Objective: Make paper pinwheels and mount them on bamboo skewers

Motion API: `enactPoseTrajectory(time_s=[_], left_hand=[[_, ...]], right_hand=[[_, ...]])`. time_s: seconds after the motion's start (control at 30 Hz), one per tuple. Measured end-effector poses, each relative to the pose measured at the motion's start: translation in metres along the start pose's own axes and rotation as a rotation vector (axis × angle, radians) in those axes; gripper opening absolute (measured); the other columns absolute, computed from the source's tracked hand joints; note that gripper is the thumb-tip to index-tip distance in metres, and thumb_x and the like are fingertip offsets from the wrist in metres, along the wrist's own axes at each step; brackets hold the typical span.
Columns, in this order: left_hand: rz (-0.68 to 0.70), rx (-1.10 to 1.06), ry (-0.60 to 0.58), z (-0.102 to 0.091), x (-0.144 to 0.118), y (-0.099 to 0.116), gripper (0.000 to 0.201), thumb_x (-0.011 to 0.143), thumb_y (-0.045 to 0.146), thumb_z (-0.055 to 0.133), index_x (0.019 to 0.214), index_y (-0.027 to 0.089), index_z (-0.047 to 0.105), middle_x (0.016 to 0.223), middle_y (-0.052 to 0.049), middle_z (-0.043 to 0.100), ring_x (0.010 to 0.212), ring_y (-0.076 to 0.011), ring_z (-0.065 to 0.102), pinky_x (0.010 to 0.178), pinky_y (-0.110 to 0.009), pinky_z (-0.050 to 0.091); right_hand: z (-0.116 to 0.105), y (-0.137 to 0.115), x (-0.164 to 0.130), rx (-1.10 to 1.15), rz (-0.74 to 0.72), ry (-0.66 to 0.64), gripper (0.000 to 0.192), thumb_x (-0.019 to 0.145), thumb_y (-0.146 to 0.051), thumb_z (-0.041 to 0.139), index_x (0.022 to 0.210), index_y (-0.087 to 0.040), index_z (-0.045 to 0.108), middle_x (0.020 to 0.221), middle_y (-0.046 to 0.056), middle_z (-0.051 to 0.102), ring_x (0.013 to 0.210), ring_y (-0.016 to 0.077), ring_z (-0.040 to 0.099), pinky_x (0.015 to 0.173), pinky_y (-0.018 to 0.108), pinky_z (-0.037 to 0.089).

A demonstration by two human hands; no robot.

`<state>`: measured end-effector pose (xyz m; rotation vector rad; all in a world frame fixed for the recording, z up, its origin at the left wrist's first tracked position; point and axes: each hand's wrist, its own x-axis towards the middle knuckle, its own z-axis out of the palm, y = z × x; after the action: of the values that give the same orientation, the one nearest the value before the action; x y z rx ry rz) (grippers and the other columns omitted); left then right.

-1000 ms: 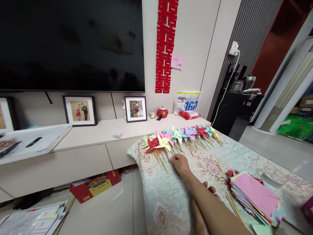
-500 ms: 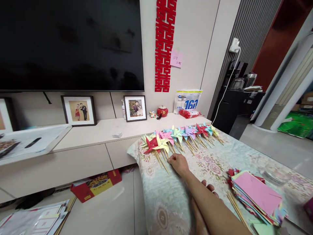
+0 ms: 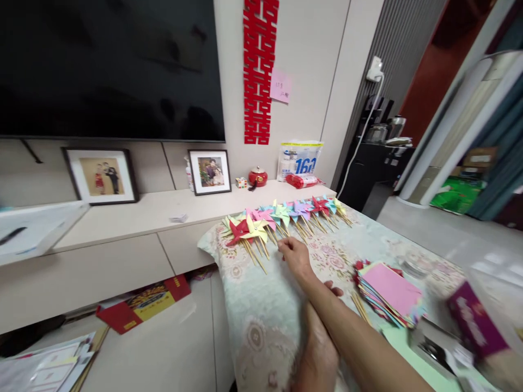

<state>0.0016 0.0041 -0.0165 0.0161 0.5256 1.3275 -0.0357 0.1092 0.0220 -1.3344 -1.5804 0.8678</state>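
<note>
- Paper pinwheels [image 3: 281,218] in red, yellow, pink, blue and purple are laid in a row along the far edge of a floral quilted cover [image 3: 265,305]; their wooden sticks point back toward the person.
- Reached forward across the cover, the right hand [image 3: 295,256] is seen at the near ends of the sticks, just beside the yellow and red pinwheels at the left end of the row; its fingers [image 3: 285,246] are curled and drawn together at a stick, though whether one is actually pinched cannot be told.
- Under the right forearm, the left hand [image 3: 321,337] is laid flat on the cover, fingers loosely spread; nothing is held in it, and it is kept well apart from the pinwheels.
- A stack of coloured paper sheets [image 3: 388,291], pink on top, is placed to the right of the forearm, with loose wooden sticks [image 3: 359,307] just beside its near edge.
- Behind the row, a pale low cabinet [image 3: 134,218] is seen, bearing two framed photos [image 3: 210,171], a small red jar [image 3: 257,177] and a white plastic pack [image 3: 299,160]; a red paper cut-out [image 3: 259,71] is hung on the wall above.
</note>
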Motion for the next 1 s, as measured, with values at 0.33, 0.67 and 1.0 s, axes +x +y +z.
enactPoseTrajectory(time_s=[0.33,0.67,1.0], left_hand=[[0.125,0.36,0.015,0.004,0.0,0.01,0.022,0.061,0.018,0.065,0.083,0.014,0.065,0.07,-0.004,0.07,0.048,-0.008,0.051,0.049,-0.021,0.035],[0.209,0.913,0.112,-0.008,0.003,0.003,0.017,0.063,0.011,0.058,0.078,0.017,0.064,0.073,-0.002,0.07,0.048,-0.0088,0.054,0.045,-0.02,0.033],[0.19,1.175,0.086,-0.009,0.009,-0.004,0.014,0.067,0.009,0.058,0.076,0.019,0.063,0.068,-0.001,0.066,0.05,-0.0111,0.054,0.043,-0.021,0.037]], right_hand=[[-0.169,-0.034,-0.102,0.029,-0.054,-0.083,0.019,0.084,-0.035,0.062,0.083,-0.017,0.067,0.071,-0.001,0.062,0.056,0.0101,0.05,0.053,0.023,0.041],[-0.184,0.027,-0.2,-0.915,0.225,-0.234,0.008,0.086,-0.018,0.057,0.085,-0.017,0.065,0.085,0.008,0.072,0.077,0.021,0.065,0.062,0.027,0.033],[-0.18,0.034,-0.218,-0.843,0.174,-0.197,0.016,0.092,-0.012,0.051,0.092,-0.017,0.067,0.093,0.008,0.068,0.082,0.0191,0.065,0.068,0.026,0.038]])
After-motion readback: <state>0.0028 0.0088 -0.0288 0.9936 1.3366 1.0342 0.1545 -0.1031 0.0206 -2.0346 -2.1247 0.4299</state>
